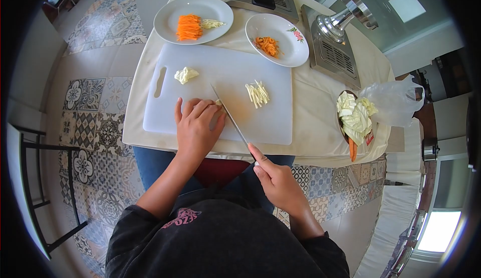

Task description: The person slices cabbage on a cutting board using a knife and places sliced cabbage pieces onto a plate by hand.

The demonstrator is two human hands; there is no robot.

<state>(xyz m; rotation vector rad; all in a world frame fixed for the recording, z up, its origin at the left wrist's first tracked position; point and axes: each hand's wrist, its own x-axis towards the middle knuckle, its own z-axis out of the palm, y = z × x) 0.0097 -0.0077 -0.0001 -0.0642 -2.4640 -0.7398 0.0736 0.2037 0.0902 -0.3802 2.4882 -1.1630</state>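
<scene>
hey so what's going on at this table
It looks like vegetable slicing on a board. Someone's right hand grips a knife; the left hand bends over a small piece beside the knife. Pale strips lie to its right, and a chunk beyond the left hand. At the board's far edge, a plate holds orange shreds and more strips; a bowl holds orange scraps.

Lettering in view from where I stand: on the chest of the black short-sleeved fabric shirt point(225, 243), a slanting pink printed motif point(181, 217) carries capitals that seem to read "SEZO", though the angle and small size leave the spelling uncertain. On the cream-clothed tabletop point(313, 127), a small red-and-white label point(370, 138) beside the orange carrot point(353, 150) is too small to read.
</scene>
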